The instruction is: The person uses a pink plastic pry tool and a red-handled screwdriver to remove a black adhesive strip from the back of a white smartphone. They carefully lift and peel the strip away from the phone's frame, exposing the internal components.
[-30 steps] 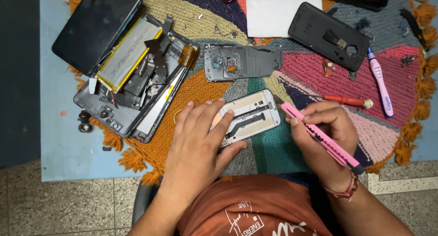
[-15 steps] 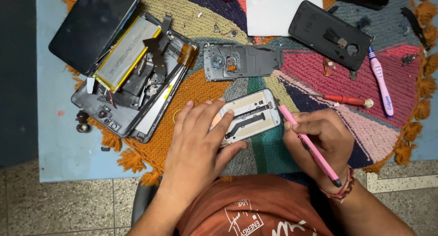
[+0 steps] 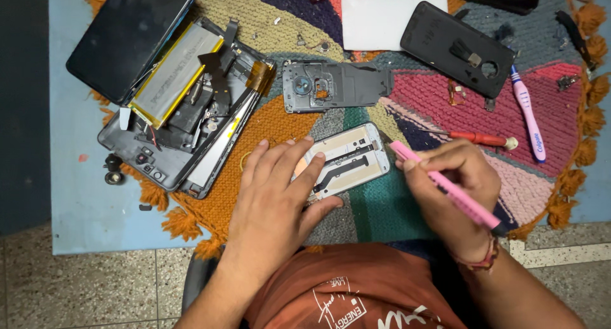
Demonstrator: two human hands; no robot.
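Two hands on it: left hand (image 3: 270,198) pins the phone frame (image 3: 347,160) flat; right hand (image 3: 455,189) grips the pink tool (image 3: 445,188) pen-style. Probably pry shallow, tip low.

A single head-worn camera is looking almost straight down from above the person's chest, facing the table edge at close range. The left hand (image 3: 273,195) is sitting near centre, the right hand (image 3: 452,189) toward four o'clock. The woven mat (image 3: 439,103) is filling the frame from ten to three o'clock; no second view is sharing the scene.
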